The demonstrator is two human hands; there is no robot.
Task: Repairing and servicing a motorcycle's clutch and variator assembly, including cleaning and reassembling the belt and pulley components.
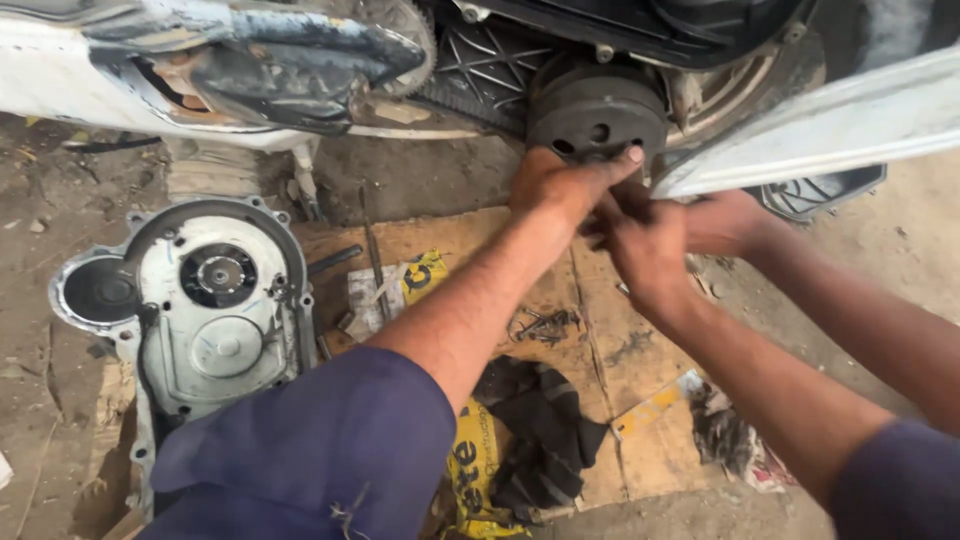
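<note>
The round dark clutch drum (597,118) is seen mounted on the scooter directly above and ahead of both hands, its axle pointing toward the camera; the left hand (560,185) lies spread, touching its lower rim, nearer than the right hand (645,245), loosely curled, its grip not discernible.

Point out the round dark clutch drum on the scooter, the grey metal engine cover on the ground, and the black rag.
Round dark clutch drum (597,118), head view: its front face.
Grey metal engine cover (215,330), head view: its inner face.
Black rag (540,435), head view: its folded middle.
</note>
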